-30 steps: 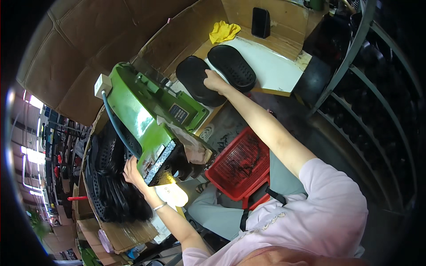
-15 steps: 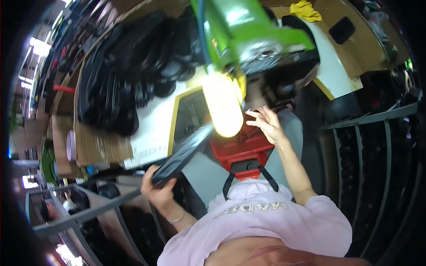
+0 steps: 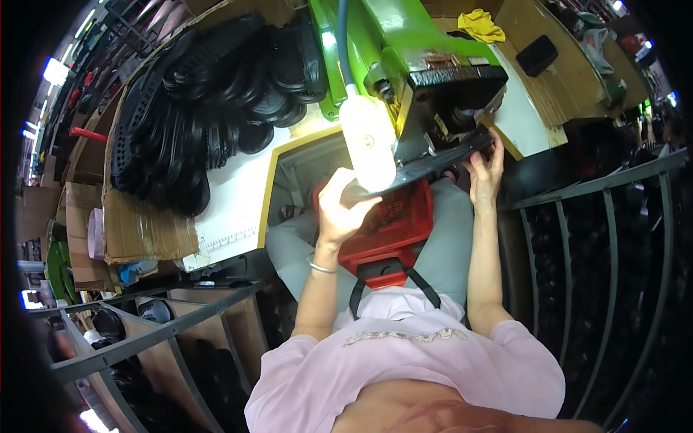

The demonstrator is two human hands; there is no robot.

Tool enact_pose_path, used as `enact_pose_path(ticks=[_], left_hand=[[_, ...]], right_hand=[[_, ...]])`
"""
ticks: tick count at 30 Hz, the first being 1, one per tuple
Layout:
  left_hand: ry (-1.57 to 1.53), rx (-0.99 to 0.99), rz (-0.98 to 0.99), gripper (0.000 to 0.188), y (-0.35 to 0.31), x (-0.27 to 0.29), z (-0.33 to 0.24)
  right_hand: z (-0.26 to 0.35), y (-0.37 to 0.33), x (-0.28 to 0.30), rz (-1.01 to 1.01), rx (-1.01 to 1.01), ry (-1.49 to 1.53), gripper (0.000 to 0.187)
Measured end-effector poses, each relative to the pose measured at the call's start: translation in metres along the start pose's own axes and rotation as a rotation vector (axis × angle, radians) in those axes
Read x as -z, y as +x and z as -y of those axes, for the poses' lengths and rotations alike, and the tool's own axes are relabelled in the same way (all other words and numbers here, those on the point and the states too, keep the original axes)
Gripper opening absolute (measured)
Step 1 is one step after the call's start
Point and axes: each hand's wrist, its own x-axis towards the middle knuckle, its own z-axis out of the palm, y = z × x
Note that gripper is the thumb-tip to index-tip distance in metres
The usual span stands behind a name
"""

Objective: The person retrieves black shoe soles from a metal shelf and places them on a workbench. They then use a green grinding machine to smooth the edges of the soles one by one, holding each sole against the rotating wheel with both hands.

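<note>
Both of my hands hold a long black shoe sole (image 3: 426, 167), tilted up toward the right. My left hand (image 3: 338, 213) pinches its near left end, the thumb pointing right. On the other end, the fingers of my right hand (image 3: 486, 167) close around the edge. The sole lies right at the black working head (image 3: 458, 90) of a green machine (image 3: 390, 32); whether the two touch cannot be made out. A glowing lamp (image 3: 367, 141) hangs in front and hides part of the sole near my left hand.
Black soles (image 3: 216, 94) are heaped in a cardboard box (image 3: 148, 231) on the left. Between my knees sits a red basket (image 3: 382, 242). Metal racks (image 3: 173, 332) flank me. A yellow cloth (image 3: 481, 26) and a dark pad (image 3: 536, 55) lie at the right box.
My left hand has moved up and right, bringing the sole from the left to the machine. My right hand, open and empty before, has moved right and up and now grips its far end.
</note>
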Motion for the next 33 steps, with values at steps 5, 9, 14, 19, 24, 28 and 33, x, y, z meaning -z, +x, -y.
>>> enact_pose_path(ticks=[5, 9, 14, 19, 24, 28, 33], left_hand=[[0.065, 0.124, -0.044, 0.04, -0.008, 0.021, -0.003], [0.087, 0.107, -0.052, 0.042, -0.019, 0.051, -0.005], [-0.055, 0.081, -0.051, 0.044, -0.03, 0.083, 0.011], [-0.146, 0.157, -0.141, 0.045, -0.057, 0.119, 0.06], [0.003, 0.357, -0.044, 0.044, -0.062, 0.126, 0.095], [0.637, 0.16, 0.24, 0.036, -0.019, 0.065, 0.062], [0.324, -0.052, -0.127, 0.025, -0.007, -0.026, 0.035]], right_hand=[[-0.022, -0.006, -0.008, -0.022, 0.018, -0.064, 0.07], [-0.029, -0.018, -0.033, 0.015, 0.026, -0.148, 0.075], [-0.051, -0.032, -0.039, 0.06, 0.095, -0.183, 0.085], [-0.065, -0.047, -0.063, 0.019, 0.197, -0.209, 0.07], [-0.035, -0.051, -0.091, 0.061, 0.466, -0.573, 0.061], [-0.026, -0.053, -0.09, 0.116, 0.645, -0.711, 0.058], [-0.025, -0.052, -0.091, 0.135, 0.708, -0.728, 0.053]])
